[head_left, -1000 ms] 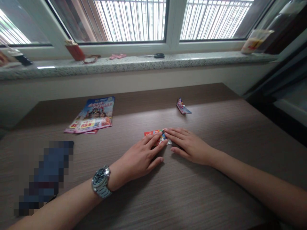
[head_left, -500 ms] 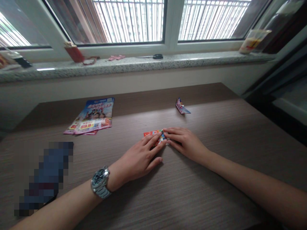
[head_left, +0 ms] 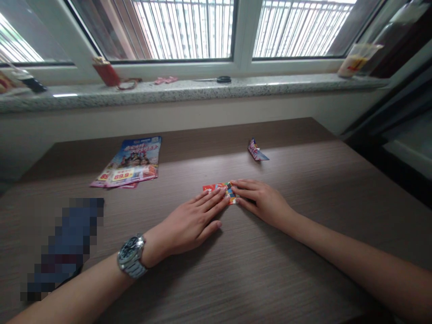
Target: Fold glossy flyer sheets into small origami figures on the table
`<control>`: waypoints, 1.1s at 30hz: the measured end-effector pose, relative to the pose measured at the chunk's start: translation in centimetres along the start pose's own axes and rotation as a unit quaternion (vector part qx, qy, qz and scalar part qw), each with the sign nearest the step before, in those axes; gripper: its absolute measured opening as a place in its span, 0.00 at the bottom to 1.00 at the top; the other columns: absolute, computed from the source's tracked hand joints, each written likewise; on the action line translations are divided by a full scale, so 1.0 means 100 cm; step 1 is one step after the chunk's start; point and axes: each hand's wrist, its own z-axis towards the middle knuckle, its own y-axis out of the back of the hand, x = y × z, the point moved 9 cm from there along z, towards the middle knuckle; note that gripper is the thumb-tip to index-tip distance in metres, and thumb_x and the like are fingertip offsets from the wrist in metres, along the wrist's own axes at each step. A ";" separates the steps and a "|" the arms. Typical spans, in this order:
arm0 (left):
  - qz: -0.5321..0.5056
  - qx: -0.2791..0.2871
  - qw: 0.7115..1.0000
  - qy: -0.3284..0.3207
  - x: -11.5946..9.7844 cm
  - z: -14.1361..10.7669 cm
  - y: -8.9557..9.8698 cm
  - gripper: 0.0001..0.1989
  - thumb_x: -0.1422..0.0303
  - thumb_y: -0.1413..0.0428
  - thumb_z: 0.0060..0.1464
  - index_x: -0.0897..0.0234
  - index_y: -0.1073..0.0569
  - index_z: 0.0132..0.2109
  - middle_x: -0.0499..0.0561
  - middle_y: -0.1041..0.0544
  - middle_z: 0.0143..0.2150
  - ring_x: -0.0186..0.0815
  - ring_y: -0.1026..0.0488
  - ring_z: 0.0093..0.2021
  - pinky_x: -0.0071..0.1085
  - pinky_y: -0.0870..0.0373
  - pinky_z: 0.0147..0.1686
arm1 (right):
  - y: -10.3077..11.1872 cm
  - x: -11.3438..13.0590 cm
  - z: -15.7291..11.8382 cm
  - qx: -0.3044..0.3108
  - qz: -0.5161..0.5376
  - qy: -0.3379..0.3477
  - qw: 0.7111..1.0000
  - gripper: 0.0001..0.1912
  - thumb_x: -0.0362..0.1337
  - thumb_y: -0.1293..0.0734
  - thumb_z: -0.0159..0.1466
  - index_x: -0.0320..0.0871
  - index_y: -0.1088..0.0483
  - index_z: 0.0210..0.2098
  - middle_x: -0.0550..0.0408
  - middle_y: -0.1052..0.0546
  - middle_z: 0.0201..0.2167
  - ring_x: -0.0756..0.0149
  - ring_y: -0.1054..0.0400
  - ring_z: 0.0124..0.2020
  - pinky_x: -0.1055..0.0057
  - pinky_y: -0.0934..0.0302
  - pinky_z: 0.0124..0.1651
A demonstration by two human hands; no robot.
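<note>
A small, colourful piece of folded paper [head_left: 231, 193], mostly red with blue and orange print, lies on the brown wooden table [head_left: 290, 279]. My left hand [head_left: 192, 220] is stretched flat over its left and middle part, fingers out, hiding much of it. At its right edge my right hand [head_left: 263, 198] rests with the fingertips on or against the paper, fingers extended and slightly apart. Beyond my right hand stands a small folded piece of printed paper [head_left: 256, 150], its flaps raised.
Printed flyers [head_left: 135, 162] lie stacked at the back left. A blurred-out dark blue object [head_left: 69, 243] is beside my left forearm. On the granite sill [head_left: 263, 87] are scissors [head_left: 221, 79], pink pieces [head_left: 165, 80], a red object [head_left: 107, 73] and a plastic cup [head_left: 357, 60].
My left hand has slid a little to the left across the paper, showing more of its middle. My right hand has stayed nearly in place. The view has shifted slightly.
</note>
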 end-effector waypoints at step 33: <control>0.060 -0.008 0.998 0.019 0.012 -0.034 0.020 0.27 0.56 0.53 0.72 0.54 0.40 0.73 0.54 0.41 0.75 0.46 0.44 0.74 0.48 0.49 0.73 | 0.002 0.004 0.014 0.035 0.005 0.049 0.998 0.14 0.31 0.34 0.70 0.43 0.25 0.54 0.46 0.23 0.59 0.53 0.29 0.59 0.51 0.34 0.62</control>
